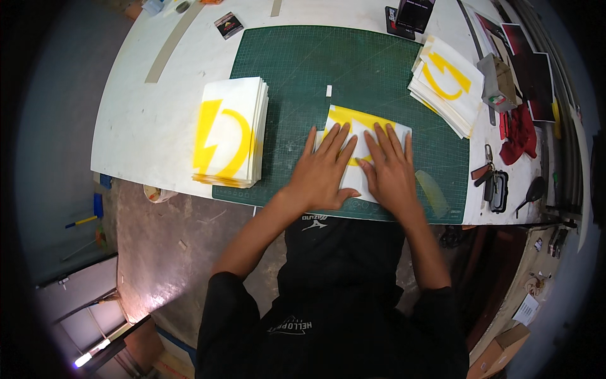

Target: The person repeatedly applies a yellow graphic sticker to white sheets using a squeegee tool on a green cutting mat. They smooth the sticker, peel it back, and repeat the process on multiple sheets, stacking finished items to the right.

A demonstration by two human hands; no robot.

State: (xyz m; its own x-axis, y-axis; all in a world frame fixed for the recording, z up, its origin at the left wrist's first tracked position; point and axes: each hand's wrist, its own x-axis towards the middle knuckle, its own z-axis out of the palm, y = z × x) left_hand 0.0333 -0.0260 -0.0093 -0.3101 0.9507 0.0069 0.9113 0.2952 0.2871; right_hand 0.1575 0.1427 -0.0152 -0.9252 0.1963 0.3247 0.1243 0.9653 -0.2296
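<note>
Flattening, we judge, is the step in hand. We find the left hand (320,175) and the right hand (390,169) palm down, side by side, with fingers stretched away from the body; neither grasps anything. Under them lies a sheet (355,179), white with yellow print, on the near part of the green cutting mat (290,57). We cannot tell whether it is one layer or several. In our judgement the next move calls for even pressure outward, then a level lift of the palms so that the sheet does not drag or crease.

As to edges, we note the near side first: the sheet ends close to the mat's front border, with the front edge of the white table (142,129) just beyond that, so room toward the body is short. Beside the right hand a translucent curved piece (432,192) lies on the mat. To the left, a strip of bare mat separates the left hand from a tall stack (228,136), which overlaps the mat's left edge. Farther off, a small white strip (329,91) lies beyond the sheet, and a second stack (445,88) straddles the right edge. Between the stacks we see the widest bare mat, up to a dark box (415,15) at the far right corner.
</note>
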